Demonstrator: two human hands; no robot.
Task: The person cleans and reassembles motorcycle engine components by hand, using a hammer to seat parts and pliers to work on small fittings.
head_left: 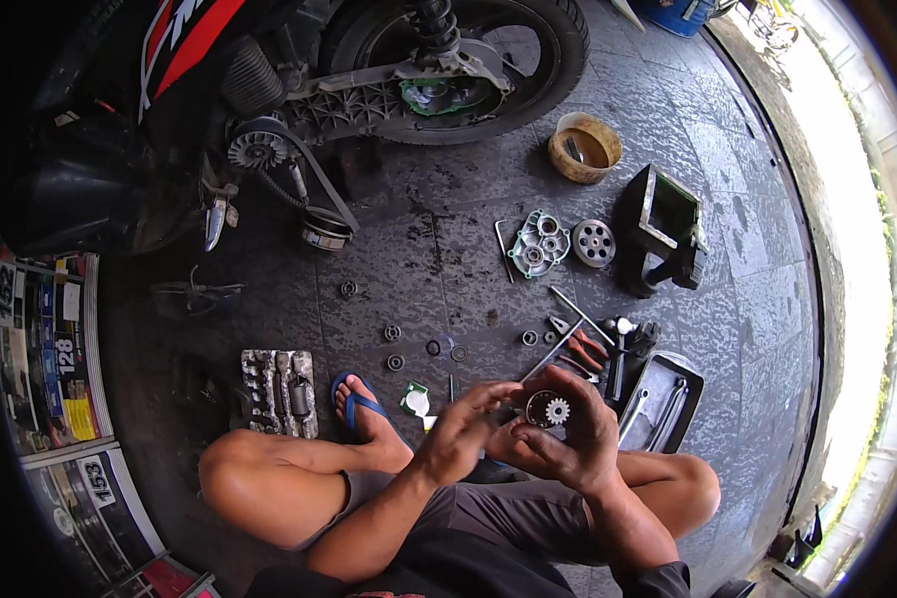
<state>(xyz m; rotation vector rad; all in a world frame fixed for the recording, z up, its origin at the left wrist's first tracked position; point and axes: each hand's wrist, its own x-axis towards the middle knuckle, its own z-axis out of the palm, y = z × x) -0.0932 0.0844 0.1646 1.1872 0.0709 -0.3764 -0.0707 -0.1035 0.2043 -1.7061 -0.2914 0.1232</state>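
Holding a small gear (557,411), the right hand (586,439) curls its fingers and thumb around a round part, the gear's pale teeth facing up in front of the lap; the left hand (453,439) is just beside, its fingers half bent and pointing toward the part; whether they touch it or grip anything I cannot tell.

On the dark tiled floor (399,229), past the hands, lie a pair of red-handled pliers (588,349), a hammer (619,357) and a T-bar (582,315); right of them is a tray (702,383) with wrenches (671,407) in it; farther off lie a grey cover (540,245) and, just to its right, a disc (595,243) with holes; a black box (673,224) stands right of the disc, and a yellowish tub (574,175) stands beyond.

Left of the pliers, bearings (393,333) and rings (458,353) lie scattered; a green-and-white packet (416,400) lies near the left hand; a blue sandal (366,403) is on the left foot, with a silvery block (278,392) to its left; at the top are a scooter's rear wheel (572,50) and a hanging belt (319,171).
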